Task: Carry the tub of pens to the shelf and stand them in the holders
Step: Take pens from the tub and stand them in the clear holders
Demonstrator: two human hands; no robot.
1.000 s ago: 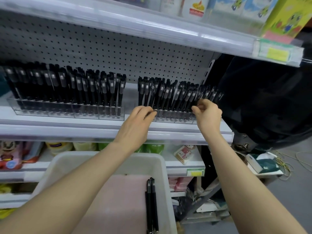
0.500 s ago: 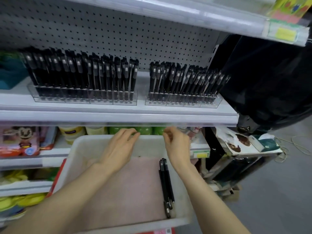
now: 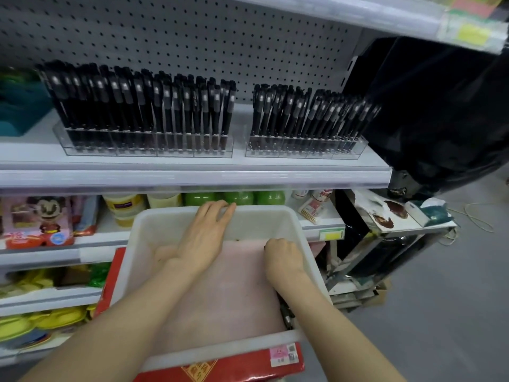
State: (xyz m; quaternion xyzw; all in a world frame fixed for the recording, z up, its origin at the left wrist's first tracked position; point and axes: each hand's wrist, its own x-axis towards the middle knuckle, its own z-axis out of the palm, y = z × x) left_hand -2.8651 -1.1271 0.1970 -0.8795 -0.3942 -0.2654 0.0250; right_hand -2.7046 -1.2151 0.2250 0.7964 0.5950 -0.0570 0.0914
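White tub (image 3: 165, 227), where do you have it? — desk

Low in my feed, in front of the shelving, with a red box (image 3: 220, 368) showing beneath it. Its far rim sits just below the front edge of the pen shelf (image 3: 192, 176). A pink liner (image 3: 220, 299) covers its floor. — me

And the hands? — desk

I see the left hand (image 3: 203, 238) lying flat, fingers straight and close together, their tips on the tub's far rim. The right hand (image 3: 283, 257) is down inside, near the right wall, fingers curled over the loose pens (image 3: 286, 312). A few dark barrels show beside the right forearm. Whether those fingers actually pinch a pen I cannot tell; the knuckles hide it. — me

Holders? — desk

Two clear ones on the shelf above, the left holder (image 3: 143, 147) and the right holder (image 3: 305, 148), with a strip of bare shelf between them. Both are packed with black pens (image 3: 176, 106) standing on end, many leaning a little. Green bottles (image 3: 237, 198) sit on the lower shelf just behind the tub, and black plastic sheeting (image 3: 440, 106) hangs to the right. — me
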